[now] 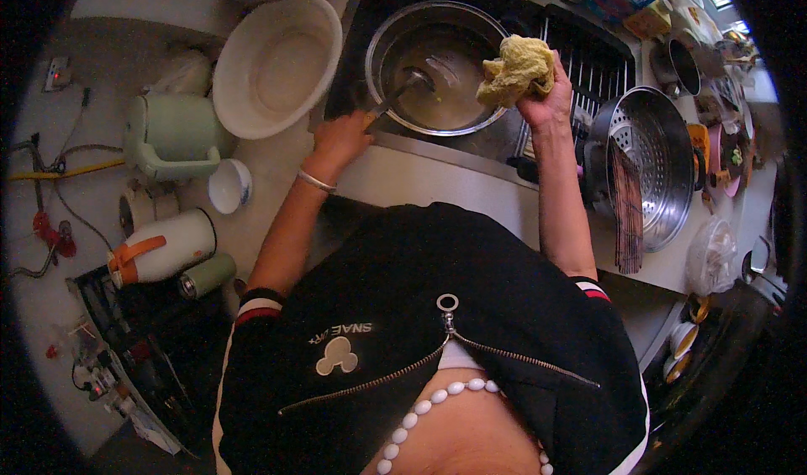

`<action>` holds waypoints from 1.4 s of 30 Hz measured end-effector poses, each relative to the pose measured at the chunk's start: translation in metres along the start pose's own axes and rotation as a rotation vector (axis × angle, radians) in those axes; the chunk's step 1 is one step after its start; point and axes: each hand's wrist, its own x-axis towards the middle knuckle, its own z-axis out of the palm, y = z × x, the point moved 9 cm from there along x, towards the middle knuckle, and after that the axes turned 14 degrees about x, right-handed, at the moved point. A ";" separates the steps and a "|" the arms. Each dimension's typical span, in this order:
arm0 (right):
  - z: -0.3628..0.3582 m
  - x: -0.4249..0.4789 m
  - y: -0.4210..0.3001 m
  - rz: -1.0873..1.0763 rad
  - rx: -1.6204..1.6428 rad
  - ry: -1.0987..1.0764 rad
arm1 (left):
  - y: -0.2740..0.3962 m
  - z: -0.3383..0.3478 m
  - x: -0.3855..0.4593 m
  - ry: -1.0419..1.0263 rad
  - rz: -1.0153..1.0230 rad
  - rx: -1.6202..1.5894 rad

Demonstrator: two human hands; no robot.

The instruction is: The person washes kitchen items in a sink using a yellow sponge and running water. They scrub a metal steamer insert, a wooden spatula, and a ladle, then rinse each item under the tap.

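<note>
A wide metal pot (435,128) of cloudy, brownish liquid stands in front of me, inside what looks like a sink. My left hand (343,139) grips the handle of a ladle-like utensil (386,101), whose dark metal head dips into the pot. Over the pot's right rim, my right hand (550,100) holds up a crumpled yellow cloth (520,70). Its fingers are partly hidden behind the cloth. A small greenish scrap lies in the liquid near the utensil's head.
Left of the pot is a large white basin (284,65). A pale green kettle (173,134), a white bowl (230,186) and a white flask (170,245) stand further left. On the right, a perforated steamer (659,172) holds a slatted bundle (625,213). A wire rack (596,78) lies behind my right hand.
</note>
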 end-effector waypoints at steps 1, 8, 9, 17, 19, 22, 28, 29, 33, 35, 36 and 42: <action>-0.001 -0.001 0.001 0.012 0.017 0.017 | 0.006 -0.014 -0.005 0.007 0.039 0.019; -0.014 -0.010 0.021 0.125 0.042 0.050 | 0.004 -0.039 -0.023 0.013 -0.063 0.036; -0.020 -0.014 0.025 0.092 0.027 0.133 | 0.011 -0.045 -0.024 0.071 -0.025 0.044; 0.019 -0.037 0.052 0.163 0.046 -0.028 | 0.042 -0.061 -0.019 0.176 -0.007 -0.567; 0.034 -0.054 0.038 0.125 0.035 -0.057 | 0.059 -0.067 -0.019 0.219 0.065 -0.555; 0.050 -0.082 0.004 0.055 0.005 -0.096 | 0.076 -0.059 -0.018 0.052 0.119 -0.769; 0.086 -0.196 -0.139 -0.712 -0.586 -0.028 | 0.158 -0.055 -0.013 -0.328 0.327 -1.230; 0.083 -0.213 -0.162 -0.791 -0.584 0.031 | 0.180 -0.058 -0.011 -0.394 0.433 -1.205; 0.070 -0.232 -0.245 -0.610 -0.532 0.039 | 0.242 -0.077 -0.007 -0.507 0.510 -1.179; 0.072 -0.246 -0.293 -0.780 -0.944 0.128 | 0.260 -0.093 -0.007 -0.475 0.585 -1.145; 0.060 -0.242 -0.314 -0.748 -1.108 0.197 | 0.267 -0.098 -0.005 -0.474 0.614 -1.127; -0.033 -0.174 -0.266 0.270 -1.973 0.454 | 0.287 -0.112 -0.003 -0.506 0.678 -1.161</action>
